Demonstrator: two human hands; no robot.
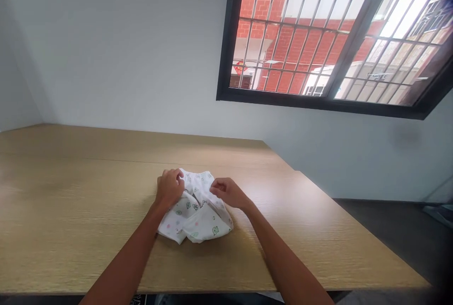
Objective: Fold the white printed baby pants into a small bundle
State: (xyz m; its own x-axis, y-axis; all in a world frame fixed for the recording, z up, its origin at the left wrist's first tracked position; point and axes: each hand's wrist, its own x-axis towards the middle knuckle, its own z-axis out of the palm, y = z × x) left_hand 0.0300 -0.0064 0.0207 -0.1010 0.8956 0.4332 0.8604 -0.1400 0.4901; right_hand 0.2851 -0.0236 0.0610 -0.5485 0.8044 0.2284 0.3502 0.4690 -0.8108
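A small pair of white shorts (203, 222), printed with little green animals and pale dots, lies rumpled on the wooden table. Its gathered waist points away from me and the two leg openings face me. My left hand (171, 186) is closed on the upper left edge of the cloth, fingers curled over it. At the upper right edge, my right hand (228, 192) has its fingers bent together in a pinch on the fabric. The exact grip of the right fingertips is partly hidden. A fold crosses the middle of the shorts between both hands.
The light wooden table (88, 220) spreads wide on both sides, its right edge running diagonally towards me. Behind it stands a pale wall (123, 50) with a dark-framed, barred window (276, 96) at upper right. Dark floor (382, 225) shows beyond the table's right edge.
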